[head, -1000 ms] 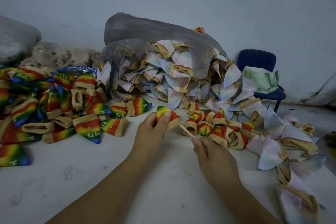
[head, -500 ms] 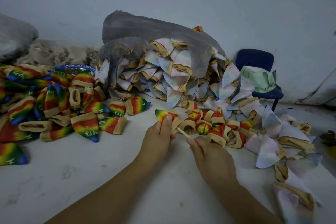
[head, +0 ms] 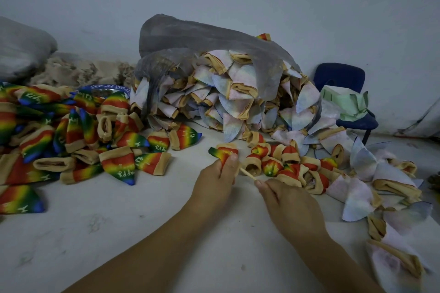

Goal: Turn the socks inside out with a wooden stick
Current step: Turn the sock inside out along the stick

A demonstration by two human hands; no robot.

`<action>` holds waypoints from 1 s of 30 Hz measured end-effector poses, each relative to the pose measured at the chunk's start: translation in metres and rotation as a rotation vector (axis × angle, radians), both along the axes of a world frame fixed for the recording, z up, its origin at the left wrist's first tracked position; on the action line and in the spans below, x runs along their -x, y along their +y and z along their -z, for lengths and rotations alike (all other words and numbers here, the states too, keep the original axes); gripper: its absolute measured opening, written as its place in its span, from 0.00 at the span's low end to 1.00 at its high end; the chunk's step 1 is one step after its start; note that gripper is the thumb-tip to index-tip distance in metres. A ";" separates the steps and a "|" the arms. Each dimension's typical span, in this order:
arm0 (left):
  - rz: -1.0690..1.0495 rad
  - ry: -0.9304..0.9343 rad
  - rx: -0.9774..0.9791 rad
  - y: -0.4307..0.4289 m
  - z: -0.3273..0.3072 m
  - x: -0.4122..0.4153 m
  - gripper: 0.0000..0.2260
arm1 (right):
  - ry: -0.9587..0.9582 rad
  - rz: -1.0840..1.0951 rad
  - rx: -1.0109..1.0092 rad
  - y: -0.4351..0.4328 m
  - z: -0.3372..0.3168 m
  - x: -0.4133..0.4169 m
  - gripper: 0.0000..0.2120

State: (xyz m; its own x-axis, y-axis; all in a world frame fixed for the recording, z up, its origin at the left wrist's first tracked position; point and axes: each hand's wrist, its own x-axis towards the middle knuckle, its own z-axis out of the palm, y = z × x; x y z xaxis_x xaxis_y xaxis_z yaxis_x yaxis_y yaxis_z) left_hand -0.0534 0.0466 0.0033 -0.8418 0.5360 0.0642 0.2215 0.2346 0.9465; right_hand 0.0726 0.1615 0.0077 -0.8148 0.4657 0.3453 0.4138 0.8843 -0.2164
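My left hand [head: 217,173] grips a small rainbow sock [head: 222,152] with a tan cuff, thumb pressed on its side. My right hand [head: 287,200] pinches a thin wooden stick [head: 247,172] whose far end goes into the sock behind my left thumb. Bright rainbow socks [head: 71,140] lie heaped at the left. A row of half-turned rainbow socks [head: 285,164] sits just beyond my right hand. Pale inside-out socks [head: 228,100] spill from a grey plastic bag [head: 190,35] at the back.
More pale socks [head: 381,188] trail along the right edge of the white surface [head: 119,221]. A dark blue chair [head: 342,78] with green cloth [head: 345,102] stands at the back right by the wall. Another grey bag [head: 21,47] and beige fluff [head: 78,71] lie far left.
The sock's rainbow tip has come out further to the left, and my left hand has shifted slightly right over the stick. My right hand keeps pinching the stick.
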 end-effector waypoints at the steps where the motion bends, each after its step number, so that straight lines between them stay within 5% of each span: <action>1: 0.017 0.001 -0.005 0.001 -0.001 -0.002 0.21 | 0.033 -0.008 0.020 -0.002 0.000 0.001 0.29; 10: 0.108 0.003 -0.058 0.006 -0.006 -0.014 0.25 | 0.253 0.016 0.562 -0.014 0.007 0.009 0.18; 13: 0.129 -0.052 -0.123 -0.001 -0.007 -0.011 0.26 | 0.207 -0.041 0.525 -0.010 0.002 0.008 0.20; 20: 0.154 -0.170 -0.204 -0.008 -0.007 -0.002 0.29 | 0.061 -0.119 0.055 0.011 -0.009 -0.005 0.31; 25: 0.203 -0.189 -0.145 -0.010 -0.009 -0.004 0.28 | 0.057 -0.116 0.102 0.009 -0.008 -0.003 0.31; 30: 0.130 -0.079 -0.052 0.003 -0.006 -0.010 0.28 | 0.147 -0.029 0.436 -0.010 0.000 0.006 0.20</action>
State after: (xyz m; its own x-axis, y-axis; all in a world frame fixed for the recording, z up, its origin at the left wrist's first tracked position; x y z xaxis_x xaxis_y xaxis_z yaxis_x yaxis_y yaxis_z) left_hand -0.0436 0.0497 0.0089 -0.7690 0.6385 0.0309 0.1712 0.1592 0.9723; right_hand 0.0663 0.1515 0.0075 -0.7868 0.5708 0.2348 0.3275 0.7085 -0.6251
